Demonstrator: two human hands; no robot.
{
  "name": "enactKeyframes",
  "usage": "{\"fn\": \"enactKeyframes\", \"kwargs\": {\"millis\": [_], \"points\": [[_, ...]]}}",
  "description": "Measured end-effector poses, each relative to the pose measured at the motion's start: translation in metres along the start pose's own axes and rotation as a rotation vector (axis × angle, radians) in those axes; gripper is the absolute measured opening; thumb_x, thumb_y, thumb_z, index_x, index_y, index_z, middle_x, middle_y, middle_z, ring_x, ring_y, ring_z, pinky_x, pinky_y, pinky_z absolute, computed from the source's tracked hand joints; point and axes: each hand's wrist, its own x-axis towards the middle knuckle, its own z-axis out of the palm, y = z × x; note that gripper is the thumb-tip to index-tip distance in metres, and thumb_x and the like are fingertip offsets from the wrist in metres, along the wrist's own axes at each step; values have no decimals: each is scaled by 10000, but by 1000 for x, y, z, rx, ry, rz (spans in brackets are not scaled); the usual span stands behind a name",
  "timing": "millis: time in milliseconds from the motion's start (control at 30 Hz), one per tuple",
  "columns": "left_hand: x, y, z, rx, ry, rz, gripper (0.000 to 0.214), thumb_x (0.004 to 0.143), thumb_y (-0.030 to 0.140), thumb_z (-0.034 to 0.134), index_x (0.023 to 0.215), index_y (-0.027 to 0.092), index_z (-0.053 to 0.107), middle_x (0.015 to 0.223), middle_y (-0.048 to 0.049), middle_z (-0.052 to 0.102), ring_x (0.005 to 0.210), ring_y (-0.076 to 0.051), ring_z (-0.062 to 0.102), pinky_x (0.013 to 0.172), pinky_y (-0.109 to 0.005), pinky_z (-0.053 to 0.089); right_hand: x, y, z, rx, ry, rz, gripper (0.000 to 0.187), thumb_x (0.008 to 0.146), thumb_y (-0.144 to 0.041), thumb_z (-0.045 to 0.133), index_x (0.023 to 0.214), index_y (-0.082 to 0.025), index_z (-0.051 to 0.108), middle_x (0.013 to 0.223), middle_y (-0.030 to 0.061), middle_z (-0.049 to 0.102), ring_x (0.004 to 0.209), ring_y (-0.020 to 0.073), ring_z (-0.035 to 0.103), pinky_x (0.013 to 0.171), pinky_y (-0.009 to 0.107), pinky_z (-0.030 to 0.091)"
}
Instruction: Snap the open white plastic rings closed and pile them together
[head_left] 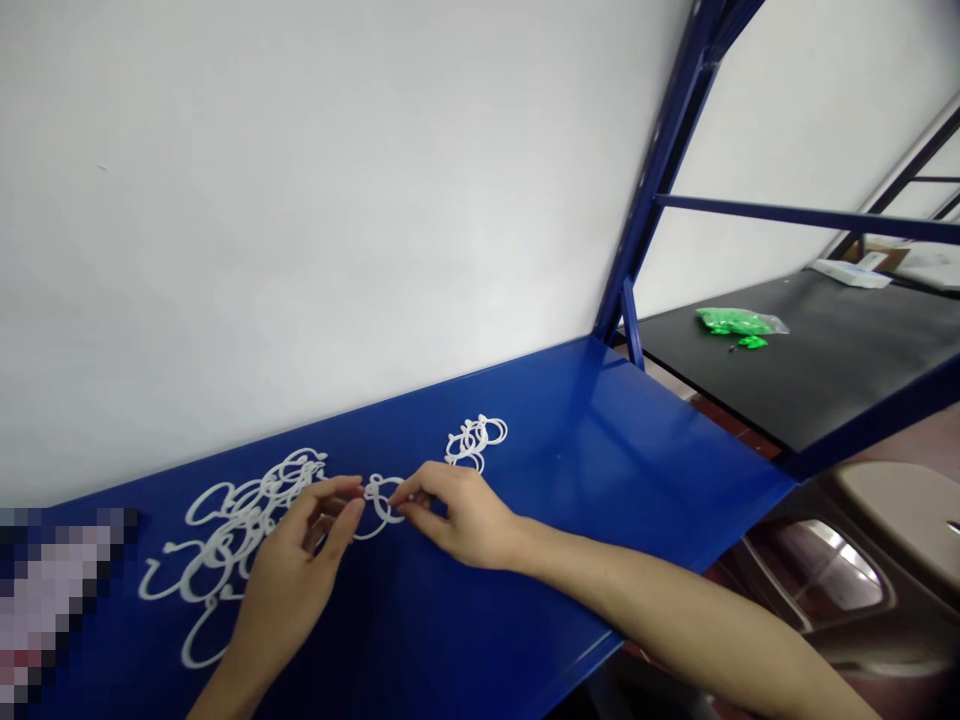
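Note:
Both my hands meet over a blue shelf point(600, 440), pinching one white plastic ring point(380, 505) between them. My left hand point(300, 570) grips the ring's left side with thumb and fingertips. My right hand point(457, 515) holds its right side the same way. A loose heap of several white rings point(225, 540) lies on the shelf under and left of my left hand. A smaller cluster of white rings point(475, 442) rests just beyond my right hand, near the wall.
A white wall rises behind the shelf. A blue rack post point(660, 170) stands at the shelf's right end. Beyond it a black shelf point(825, 370) carries a bag of green parts point(739, 322). A blurred patch covers the lower left corner.

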Motion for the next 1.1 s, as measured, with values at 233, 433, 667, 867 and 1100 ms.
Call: {"fn": "enactKeyframes", "kwargs": {"millis": [233,433,667,867,1100], "points": [[-1,2,0,-38,-105,-73,561,761,697,615,1071,241,717,843,-29,732,748,-211,694,732,-327,597,-3,-2,0,46,11,14,294,975,-230,548,1258,-155,575,890,34,672,757,124,633,710,237,520],[-7,8,4,-91,-8,-49,507,722,676,667,1003,266,772,806,-27,755,710,-214,698,736,-336,600,-5,1,4,71,10,33,131,982,-243,556,1053,-172,641,947,57,731,780,138,672,695,236,514],[-13,7,6,-54,25,76,414,759,627,659,981,300,779,953,-15,776,806,-214,715,798,-327,588,-7,0,4,83,-21,14,143,1010,-241,510,959,-173,626,992,66,754,876,150,717,754,241,538],[-15,1,8,21,30,171,402,827,612,595,994,289,766,1012,-18,766,881,-220,713,828,-326,573,-7,-5,-1,-23,-60,-34,191,1026,-193,448,1021,-158,636,969,69,742,891,151,716,783,237,541],[-11,-2,8,93,-12,238,372,863,587,577,1027,296,741,978,0,746,853,-193,692,843,-312,543,-6,5,1,-188,-63,-88,231,1037,-195,406,1120,-152,617,1014,85,693,908,153,676,797,258,541]]}}
